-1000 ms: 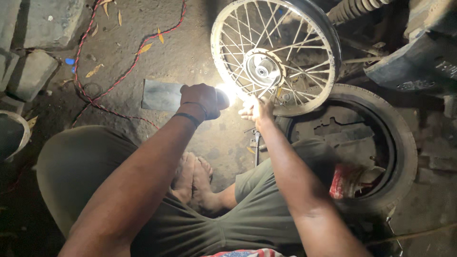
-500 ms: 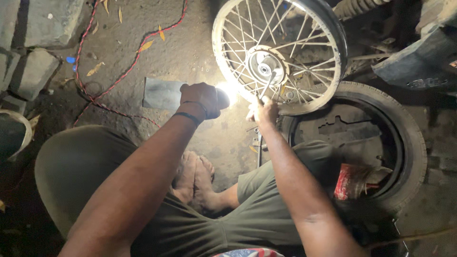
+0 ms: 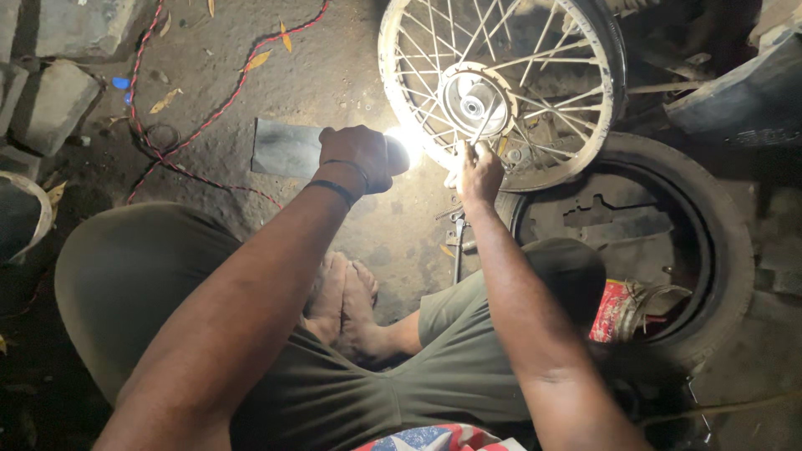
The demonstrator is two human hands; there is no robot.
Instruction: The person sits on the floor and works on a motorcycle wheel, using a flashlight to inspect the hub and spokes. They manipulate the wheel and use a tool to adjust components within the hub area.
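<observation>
- The spoked silver metal motorcycle wheel (image 3: 510,83) stands tilted on the dirt floor (image 3: 351,67), its lower rim just beyond the right fingers and resting against the black rubber tyre (image 3: 727,250) lying flat to their right.
- The right hand (image 3: 478,171) reaches up to the wheel's lower spokes below the round grey hub (image 3: 472,102); its fingers are pinched round something thin there, either a spoke or a small tool, I cannot tell which.
- The left hand (image 3: 361,157) is closed in a full fist round a small bright torch (image 3: 408,146), whose glare falls on the rim just left of the right fingers.
- By my judgement the wheel is heavy and stiff at rim and hub, while the thin spokes could bend; the rim or hub is the sound place to grip.
- A grey flat sheet (image 3: 284,149) lies left of the left fingers, a red-and-black twisted wire (image 3: 192,138) further left.
- Long metal tools (image 3: 458,242) lie on the floor below the right fingers.
</observation>
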